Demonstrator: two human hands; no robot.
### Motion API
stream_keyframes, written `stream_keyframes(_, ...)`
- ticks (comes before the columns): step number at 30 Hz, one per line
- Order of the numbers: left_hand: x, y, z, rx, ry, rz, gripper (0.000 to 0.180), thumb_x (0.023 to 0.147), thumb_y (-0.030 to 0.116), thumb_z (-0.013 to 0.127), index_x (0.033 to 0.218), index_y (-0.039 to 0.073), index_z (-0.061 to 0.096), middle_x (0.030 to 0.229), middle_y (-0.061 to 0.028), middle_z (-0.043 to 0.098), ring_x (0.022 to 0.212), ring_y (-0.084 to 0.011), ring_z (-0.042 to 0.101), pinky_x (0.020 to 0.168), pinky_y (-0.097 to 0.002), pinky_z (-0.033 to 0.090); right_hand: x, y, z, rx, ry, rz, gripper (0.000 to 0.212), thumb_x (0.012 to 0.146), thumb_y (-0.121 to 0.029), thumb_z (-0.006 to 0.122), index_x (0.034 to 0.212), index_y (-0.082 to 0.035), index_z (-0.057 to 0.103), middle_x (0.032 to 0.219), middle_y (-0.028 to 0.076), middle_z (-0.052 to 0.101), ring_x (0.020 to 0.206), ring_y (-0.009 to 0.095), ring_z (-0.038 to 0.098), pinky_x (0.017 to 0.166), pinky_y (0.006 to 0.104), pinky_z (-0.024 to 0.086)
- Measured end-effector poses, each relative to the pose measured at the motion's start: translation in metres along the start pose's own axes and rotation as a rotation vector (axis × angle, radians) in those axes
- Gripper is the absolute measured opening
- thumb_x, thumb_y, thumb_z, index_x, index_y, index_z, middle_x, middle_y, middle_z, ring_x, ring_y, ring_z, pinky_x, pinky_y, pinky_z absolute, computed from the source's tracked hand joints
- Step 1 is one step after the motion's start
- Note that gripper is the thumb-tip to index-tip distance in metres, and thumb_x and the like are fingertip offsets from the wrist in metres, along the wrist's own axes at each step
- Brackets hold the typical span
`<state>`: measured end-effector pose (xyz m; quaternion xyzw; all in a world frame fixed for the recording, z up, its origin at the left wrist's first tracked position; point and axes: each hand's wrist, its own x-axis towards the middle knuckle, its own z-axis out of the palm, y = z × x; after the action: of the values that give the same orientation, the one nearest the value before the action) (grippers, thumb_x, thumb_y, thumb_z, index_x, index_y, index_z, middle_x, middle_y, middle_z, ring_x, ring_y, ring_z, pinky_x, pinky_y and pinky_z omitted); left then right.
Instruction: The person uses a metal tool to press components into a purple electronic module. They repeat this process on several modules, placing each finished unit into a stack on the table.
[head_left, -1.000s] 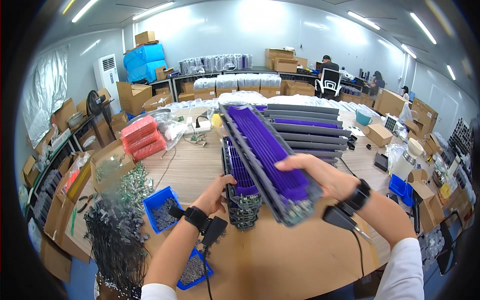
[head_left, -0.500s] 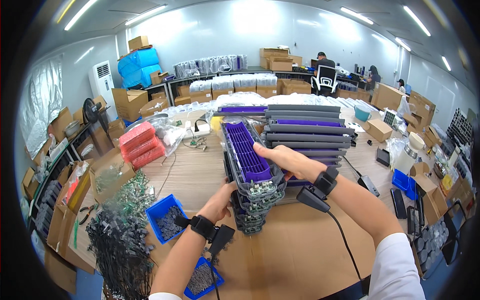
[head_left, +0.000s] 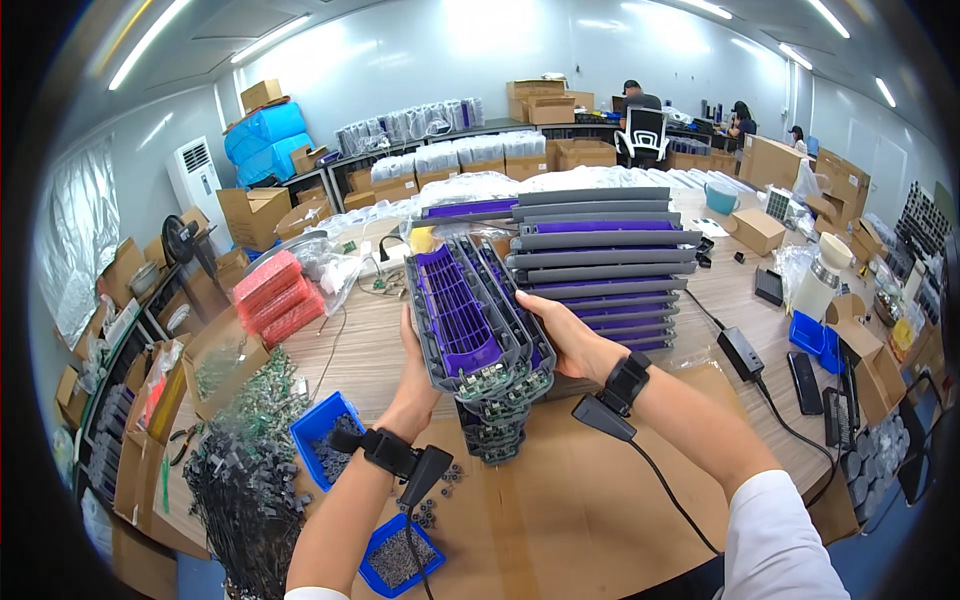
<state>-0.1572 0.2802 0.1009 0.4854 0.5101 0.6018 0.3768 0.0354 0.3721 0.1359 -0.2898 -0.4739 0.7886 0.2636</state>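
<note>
In front of me stands a stack of long grey plastic housings with purple slatted insides [head_left: 455, 310] and green circuit boards [head_left: 485, 383] at their near ends. At the top, one housing lies with its purple side up, and another leans along its right side. My left hand [head_left: 412, 380] is closed on the left edge of the top housing, its fingers partly hidden. From the right, my right hand [head_left: 565, 335] grips the leaning housing, thumb on top and the other fingers mostly out of sight. Black straps with small dark devices sit on both wrists.
Behind on the right lies a pile of similar grey and purple housings [head_left: 610, 260]. Left are blue bins of small parts [head_left: 330, 440], [head_left: 398, 555], black cables [head_left: 240, 500], loose circuit boards and red bubble-wrapped packs [head_left: 278, 300]. A phone [head_left: 804, 383] and power adapter [head_left: 740, 353] lie right.
The top housing has moved left and now lies beside another one. My left hand has risen to its left side; my right hand has moved off its top to the right side.
</note>
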Motion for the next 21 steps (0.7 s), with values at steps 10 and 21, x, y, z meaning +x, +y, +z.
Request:
stream_keyframes(10,0.016,0.025,-0.018,-0.295,-0.058,-0.086,0.064,0.098,0.041,0.051,0.152,0.014,0.033,0.156,-0.0097,0.034,0.145,-0.028,0.027,0.112,-0.0663,0.007,-0.008,-0.007,0.014,0.096,0.124,0.012,0.037,0.102,-0.027,0.031,0.112,-0.003,0.059,0.106,0.012,0.067,0.093,0.019,0.067,0.087,0.0405,0.055)
stream_keyframes(21,0.013,0.048,0.012,-0.487,-0.059,-0.241,0.037,0.09,0.017,0.053,0.124,0.001,0.056,0.109,-0.0096,0.069,0.095,-0.0197,0.067,0.087,-0.0348,0.053,-0.003,-0.008,0.018,0.045,0.134,-0.028,0.038,0.099,-0.021,0.03,0.11,0.002,0.058,0.107,0.018,0.066,0.094,0.025,0.066,0.086,0.0441,0.054)
